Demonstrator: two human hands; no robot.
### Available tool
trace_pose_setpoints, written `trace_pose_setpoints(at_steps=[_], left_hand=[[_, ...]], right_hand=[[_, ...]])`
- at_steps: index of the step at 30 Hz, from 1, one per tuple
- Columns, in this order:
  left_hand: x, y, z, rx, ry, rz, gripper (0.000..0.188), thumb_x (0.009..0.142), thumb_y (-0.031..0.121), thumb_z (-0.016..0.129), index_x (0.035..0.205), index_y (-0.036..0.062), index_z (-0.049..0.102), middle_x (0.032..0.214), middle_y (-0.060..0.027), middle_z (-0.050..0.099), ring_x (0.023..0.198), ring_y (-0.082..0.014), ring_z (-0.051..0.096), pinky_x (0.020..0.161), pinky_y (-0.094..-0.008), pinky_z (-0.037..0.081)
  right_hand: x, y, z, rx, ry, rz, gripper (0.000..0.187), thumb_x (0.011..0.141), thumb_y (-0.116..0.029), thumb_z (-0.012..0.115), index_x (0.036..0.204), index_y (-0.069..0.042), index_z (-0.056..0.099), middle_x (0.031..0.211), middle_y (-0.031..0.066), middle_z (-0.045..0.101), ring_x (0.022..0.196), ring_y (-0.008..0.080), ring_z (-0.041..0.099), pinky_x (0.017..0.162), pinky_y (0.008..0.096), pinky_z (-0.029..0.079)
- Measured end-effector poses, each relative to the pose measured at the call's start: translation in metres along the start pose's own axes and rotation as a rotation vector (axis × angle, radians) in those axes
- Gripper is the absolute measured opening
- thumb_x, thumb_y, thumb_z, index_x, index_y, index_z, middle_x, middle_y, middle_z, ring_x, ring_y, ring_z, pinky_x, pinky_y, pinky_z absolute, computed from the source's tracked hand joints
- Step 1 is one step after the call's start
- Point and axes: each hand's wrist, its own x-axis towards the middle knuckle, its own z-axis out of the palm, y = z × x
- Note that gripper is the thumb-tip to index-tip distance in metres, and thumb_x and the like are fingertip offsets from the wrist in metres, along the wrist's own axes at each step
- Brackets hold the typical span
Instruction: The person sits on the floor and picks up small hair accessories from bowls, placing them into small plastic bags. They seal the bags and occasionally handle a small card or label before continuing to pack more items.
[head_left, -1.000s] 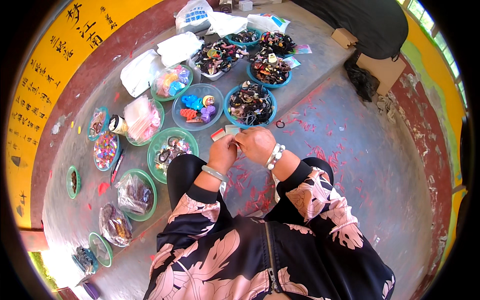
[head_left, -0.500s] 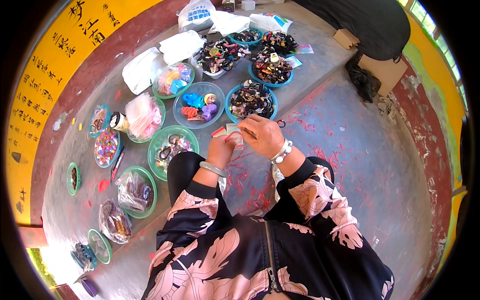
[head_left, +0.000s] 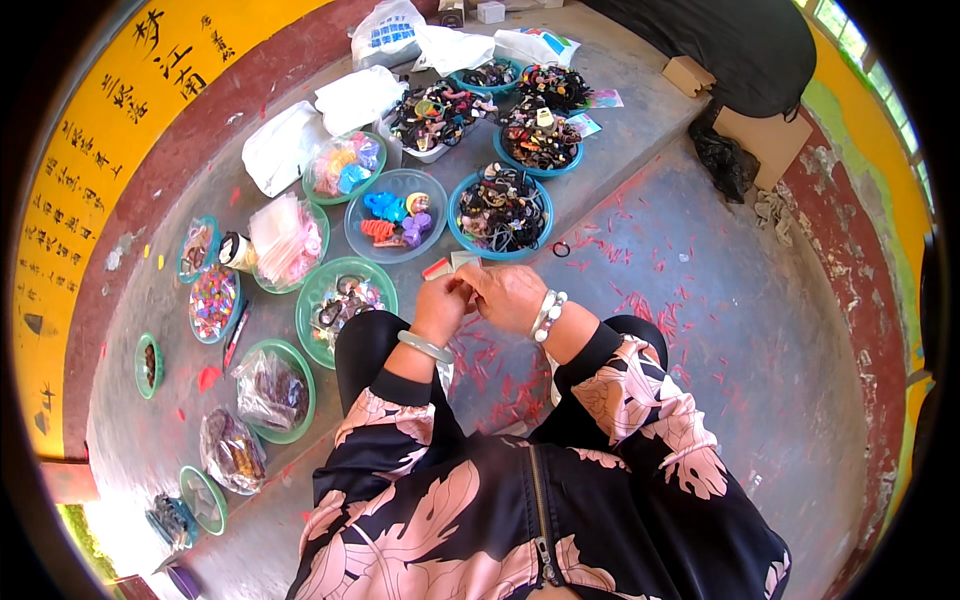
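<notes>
My left hand [head_left: 438, 306] and my right hand [head_left: 510, 298] meet in front of my knees, fingertips pinched together. Between them is a small flat packet [head_left: 437, 268] with a red-and-white top. A pale corner [head_left: 464, 260] pokes up behind the right fingers; the rest is hidden by the hands. Both hands are closed, the left on the packet, the right pressed against it. Just beyond lies a blue basin [head_left: 500, 212] heaped with dark hair ties. To the left of my left hand stands a green basin [head_left: 387, 290] of small packaged pieces.
A clear bowl [head_left: 396, 250] holds coloured coil hair ties. Several more basins, a basket of bright bits [head_left: 213, 302] and white bags [head_left: 282, 148] spread left and behind. Red scraps [head_left: 510, 395] litter the floor around a black hair tie [head_left: 561, 249]. Cardboard [head_left: 764, 140] leans at the far right.
My right hand has come down and closed in against the left. A red strip visible between the hands earlier is now out of sight. The left hand has barely moved.
</notes>
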Motion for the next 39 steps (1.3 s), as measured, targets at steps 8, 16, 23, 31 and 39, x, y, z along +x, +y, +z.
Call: trace_pose_setpoints(at_steps=[8,16,23,31,39], left_hand=[[0.017,0.024,-0.022,0.063,0.045,0.090,0.019,0.086,0.011,0.050,0.087,-0.0046,0.060,0.076,-0.0064,0.061,0.066,-0.0126,0.059,0.061,-0.0253,0.051],[0.041,0.042,-0.057,-0.109,0.234,0.119,0.022,0.085,0.010,0.050,0.096,-0.0071,0.058,0.081,-0.0115,0.063,0.068,-0.0143,0.062,0.062,-0.0250,0.052],[0.047,0.039,-0.061,-0.272,0.287,0.096,0.026,0.084,0.015,0.053,0.101,-0.0047,0.057,0.091,-0.0146,0.062,0.083,-0.0217,0.062,0.074,-0.0306,0.051],[0.051,0.041,-0.054,-0.440,0.322,0.065,0.025,0.085,0.016,0.052,0.101,-0.0033,0.056,0.090,-0.0116,0.061,0.082,-0.0188,0.061,0.074,-0.0297,0.049],[0.051,0.045,-0.048,-0.467,0.298,0.041,0.025,0.085,0.012,0.051,0.101,-0.0069,0.056,0.087,-0.0105,0.061,0.079,-0.0167,0.061,0.071,-0.0275,0.050]], right_hand=[[0.019,0.003,-0.010,0.107,0.429,-0.173,0.030,0.071,0.004,0.052,0.097,-0.008,0.056,0.083,0.0120,0.061,0.067,0.0277,0.060,0.058,0.0353,0.048],[0.054,0.075,-0.020,0.118,0.527,0.276,0.015,0.073,-0.004,0.055,0.085,-0.009,0.063,0.082,0.0099,0.062,0.074,0.0287,0.060,0.065,0.0343,0.048],[0.088,0.140,0.030,0.038,0.177,0.352,0.018,0.075,-0.018,0.052,0.082,-0.014,0.068,0.083,0.0142,0.063,0.076,0.0327,0.060,0.071,0.0400,0.048],[0.127,0.172,0.096,-0.190,-0.192,0.429,0.025,0.081,-0.028,0.053,0.081,-0.007,0.065,0.081,0.0153,0.064,0.080,0.0322,0.061,0.074,0.0415,0.049],[0.140,0.176,0.136,-0.359,-0.290,0.465,0.024,0.081,-0.015,0.047,0.103,-0.007,0.056,0.098,0.0162,0.061,0.090,0.0305,0.060,0.074,0.0406,0.049]])
